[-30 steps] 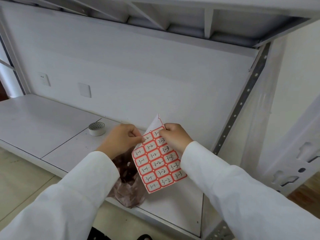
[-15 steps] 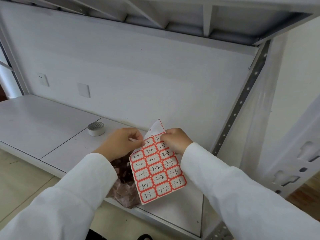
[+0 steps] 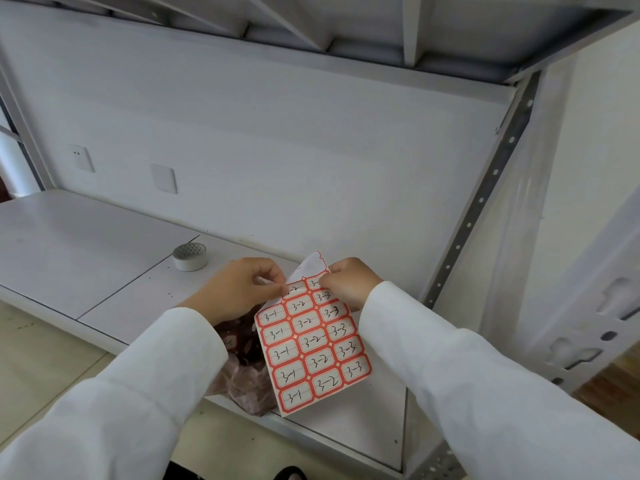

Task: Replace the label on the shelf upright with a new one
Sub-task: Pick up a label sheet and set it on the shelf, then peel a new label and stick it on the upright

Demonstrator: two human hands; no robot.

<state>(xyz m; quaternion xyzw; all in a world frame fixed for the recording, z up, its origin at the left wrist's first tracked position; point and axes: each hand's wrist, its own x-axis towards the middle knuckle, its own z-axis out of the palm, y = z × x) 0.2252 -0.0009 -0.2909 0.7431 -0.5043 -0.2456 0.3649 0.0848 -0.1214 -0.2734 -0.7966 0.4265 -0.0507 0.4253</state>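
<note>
Since a second ago the left hand (image 3: 242,289) has pinched a label loose from the sticker sheet (image 3: 311,344), whose top the right hand (image 3: 346,284) still grips just above the shelf (image 3: 104,271), so a new label is nearly free.

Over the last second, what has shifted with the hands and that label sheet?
Little. The left hand keeps pinching at the top of the red-bordered sticker sheet, now with a pale label edge between its fingertips; the right hand still holds the top corner. The white tape roll and crumpled brownish bag stayed put.
</note>
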